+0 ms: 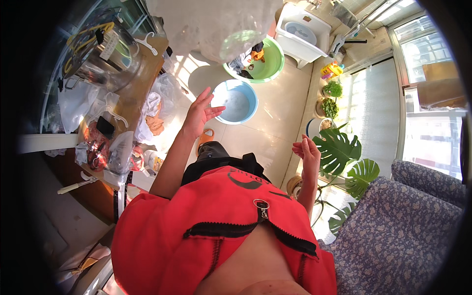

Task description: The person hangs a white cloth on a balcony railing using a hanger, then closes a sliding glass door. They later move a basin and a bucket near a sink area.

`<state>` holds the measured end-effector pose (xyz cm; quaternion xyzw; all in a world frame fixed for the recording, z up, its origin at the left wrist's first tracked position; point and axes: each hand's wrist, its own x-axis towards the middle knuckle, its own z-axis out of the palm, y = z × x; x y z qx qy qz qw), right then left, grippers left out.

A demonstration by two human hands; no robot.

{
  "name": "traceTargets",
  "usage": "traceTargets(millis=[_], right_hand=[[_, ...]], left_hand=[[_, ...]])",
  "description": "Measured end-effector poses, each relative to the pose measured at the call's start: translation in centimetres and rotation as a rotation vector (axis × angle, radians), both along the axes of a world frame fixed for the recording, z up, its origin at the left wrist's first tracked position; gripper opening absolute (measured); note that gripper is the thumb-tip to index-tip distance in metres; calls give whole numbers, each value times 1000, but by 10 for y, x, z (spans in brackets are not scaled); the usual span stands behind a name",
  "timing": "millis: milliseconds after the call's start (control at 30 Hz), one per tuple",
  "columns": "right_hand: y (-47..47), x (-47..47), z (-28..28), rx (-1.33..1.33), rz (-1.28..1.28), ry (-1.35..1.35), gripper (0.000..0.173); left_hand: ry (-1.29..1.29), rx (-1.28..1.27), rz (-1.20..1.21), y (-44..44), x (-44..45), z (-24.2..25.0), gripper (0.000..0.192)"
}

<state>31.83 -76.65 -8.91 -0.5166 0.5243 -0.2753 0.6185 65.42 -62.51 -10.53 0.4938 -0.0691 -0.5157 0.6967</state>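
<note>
My left hand (198, 115) hovers in front of me with fingers spread and nothing in it. From this view it is nearest the rim of a light blue basin (238, 101) on the tiled floor. Behind that basin stands a larger green tub (274, 68), with grey, black and orange clothes (243, 62) lying in its left side. My right hand (308, 152) is raised at the right, empty, its fingers loosely bent. A broad monstera leaf (337, 149) is just beside it. Part of the tub is hidden by a translucent plastic sheet (214, 25).
At left, a cluttered wooden table (145, 66) carries a metal pot (110, 55), white hangers (110, 110) and a black phone-like object (105, 127). A white sink (287, 40) stands far right, potted plants (330, 107) line the window, and flowered fabric (398, 221) covers furniture at right.
</note>
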Motion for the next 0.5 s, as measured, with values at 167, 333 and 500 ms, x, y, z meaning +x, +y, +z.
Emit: traceTargets(millis=[167, 333, 500], right_hand=[[-18, -59, -15, 38, -73, 18, 31], [-46, -70, -29, 38, -45, 22, 34], [-95, -67, -42, 113, -9, 58, 36]], left_hand=[[-9, 67, -115, -25, -56, -3, 65], [-60, 136, -129, -47, -68, -14, 64], [-57, 189, -70, -85, -64, -43, 63]])
